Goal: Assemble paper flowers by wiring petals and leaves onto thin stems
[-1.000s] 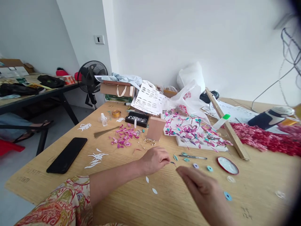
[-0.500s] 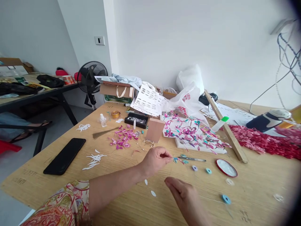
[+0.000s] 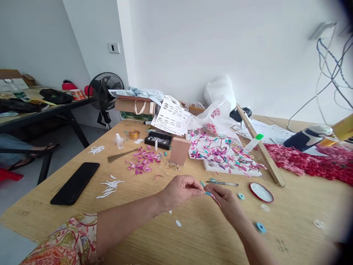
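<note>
Thumb and fingertips of my left hand (image 3: pixel 183 190) are closed in a pinch on a small sprig (image 3: pixel 209 194) of teal, blue and pink petals. My right hand (image 3: pixel 224 200) meets it from the right, its fingers pinched together at the other side of the sprig. Any thread between the fingertips is too fine to make out. Just beyond the hands lie a pen (image 3: pixel 222 183) and a teal-edged petal (image 3: pixel 212 180). A teal thread spool (image 3: pixel 241 196) and a blue spool (image 3: pixel 260 227) lie to the right. A white petal (image 3: pixel 178 223) rests below my left hand.
Pink petals (image 3: pixel 143 160), white petal strips (image 3: pixel 109 187) and a black phone (image 3: pixel 75 183) lie leftward. Finished flower sprigs cover a white foam board (image 3: pixel 234 168). A wooden bar (image 3: pixel 261 147), red-rimmed round dish (image 3: pixel 261 192) and wooden block (image 3: pixel 179 151) stand around the work area.
My right hand has moved up and forward to join my left hand at the sprig. My left hand stays pinched on it. The view has shifted slightly.
</note>
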The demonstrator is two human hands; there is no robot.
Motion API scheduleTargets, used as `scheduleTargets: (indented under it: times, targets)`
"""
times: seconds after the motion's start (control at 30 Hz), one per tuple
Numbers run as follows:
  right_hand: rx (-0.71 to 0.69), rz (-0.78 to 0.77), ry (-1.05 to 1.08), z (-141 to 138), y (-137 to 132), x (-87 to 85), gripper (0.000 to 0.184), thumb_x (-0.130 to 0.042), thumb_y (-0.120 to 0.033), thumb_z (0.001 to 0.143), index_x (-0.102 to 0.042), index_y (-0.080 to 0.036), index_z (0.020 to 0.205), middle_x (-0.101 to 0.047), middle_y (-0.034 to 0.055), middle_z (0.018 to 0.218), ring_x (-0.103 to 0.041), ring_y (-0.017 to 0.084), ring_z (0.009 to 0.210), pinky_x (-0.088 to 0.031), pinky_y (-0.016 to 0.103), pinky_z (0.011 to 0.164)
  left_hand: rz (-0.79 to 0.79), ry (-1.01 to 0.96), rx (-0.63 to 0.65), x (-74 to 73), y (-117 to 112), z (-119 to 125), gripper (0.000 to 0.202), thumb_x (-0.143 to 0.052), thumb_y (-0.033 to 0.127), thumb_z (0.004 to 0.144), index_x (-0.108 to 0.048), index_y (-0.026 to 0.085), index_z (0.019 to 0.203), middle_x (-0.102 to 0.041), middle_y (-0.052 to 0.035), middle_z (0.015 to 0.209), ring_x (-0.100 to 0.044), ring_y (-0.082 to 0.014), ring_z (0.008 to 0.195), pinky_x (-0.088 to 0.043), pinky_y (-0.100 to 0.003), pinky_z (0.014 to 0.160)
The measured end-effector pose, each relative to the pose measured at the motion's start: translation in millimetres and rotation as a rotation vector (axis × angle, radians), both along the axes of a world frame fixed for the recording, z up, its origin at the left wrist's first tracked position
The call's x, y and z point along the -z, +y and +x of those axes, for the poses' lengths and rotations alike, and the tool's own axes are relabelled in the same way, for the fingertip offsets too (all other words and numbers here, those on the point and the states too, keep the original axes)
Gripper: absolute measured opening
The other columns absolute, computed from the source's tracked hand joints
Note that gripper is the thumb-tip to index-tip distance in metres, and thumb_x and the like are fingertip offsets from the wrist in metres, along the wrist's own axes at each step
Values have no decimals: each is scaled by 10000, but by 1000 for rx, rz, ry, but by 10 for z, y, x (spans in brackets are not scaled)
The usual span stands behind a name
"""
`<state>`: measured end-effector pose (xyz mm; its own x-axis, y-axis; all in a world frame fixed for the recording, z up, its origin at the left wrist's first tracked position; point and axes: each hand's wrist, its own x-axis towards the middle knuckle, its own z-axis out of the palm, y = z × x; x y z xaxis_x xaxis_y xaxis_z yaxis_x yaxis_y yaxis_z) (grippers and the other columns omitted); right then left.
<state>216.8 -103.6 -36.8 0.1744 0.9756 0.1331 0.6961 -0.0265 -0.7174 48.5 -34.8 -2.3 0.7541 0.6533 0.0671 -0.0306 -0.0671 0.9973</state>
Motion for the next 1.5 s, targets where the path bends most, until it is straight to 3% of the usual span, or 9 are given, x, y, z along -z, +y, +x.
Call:
scheduleTargets:
  times: [0.17,0.4,0.5,0.73,0.87,1.03,1.17,1.33,1.5]
  targets:
    - [-66,-61,-178,-399,-338,176,358,-329,-369,856,-598,-200,690,-611,2,585,-557,134,542,-397,200,507,176,8,-157,117,78,129,44,-577,147,693,-596,127,660,-566,3,641,-506,-94,624,-390,-196,608]
    - [-71,66,-425,-377,-454,-580,320,-337,-329,855,-610,-224,724,-612,16,600,-540,127,521,-377,203,499,964,172,121,251,54,149,123,-495,182,781,-588,149,708,-600,-39,737,-511,-142,747,-370,-269,731]
    - [20,79,-366,-94,-240,-636,313,-379,-382,832,-617,-217,716,-604,0,586,-531,132,523,-379,209,493,815,71,199,188,-9,82,126,-508,175,773,-591,145,683,-599,-32,712,-519,-125,724,-378,-244,724]
    - [-21,-19,-108,-203,-166,111,325,-352,-370,844,-570,-180,696,-596,2,617,-552,136,589,-407,195,521,123,-80,-95,86,16,43,78,-562,190,712,-586,122,683,-553,-4,652,-508,-98,629,-397,-203,611]
    - [-114,-28,-353,-540,-460,0,315,-311,-269,869,-552,-204,676,-562,-5,555,-518,116,505,-367,189,485,437,38,-165,211,75,145,85,-535,151,729,-581,138,659,-560,-8,659,-506,-110,659,-389,-216,639]
    - [-94,90,-467,-325,-401,-562,291,-343,-281,853,-592,-216,718,-553,6,558,-508,127,520,-360,204,489,956,132,96,297,16,186,155,-476,177,789,-586,149,684,-585,-36,704,-508,-140,733,-370,-268,724]
    - [16,57,-280,57,-119,-525,299,-394,-371,831,-611,-193,729,-566,-5,577,-503,127,536,-376,205,499,728,28,183,176,-43,106,139,-514,188,776,-593,148,670,-585,-22,676,-516,-109,690,-388,-221,693]
    - [0,-6,-71,-91,-118,29,344,-346,-385,846,-583,-177,709,-558,-12,571,-521,128,551,-383,192,485,360,-19,-120,60,-3,58,88,-554,185,742,-585,134,679,-566,-7,667,-517,-97,652,-395,-200,635]
    - [-68,-5,-345,-547,-428,34,323,-308,-278,864,-544,-199,659,-542,-11,524,-500,119,470,-336,194,451,611,65,-184,209,65,184,117,-503,159,768,-564,149,669,-556,-12,665,-494,-110,666,-386,-224,643]
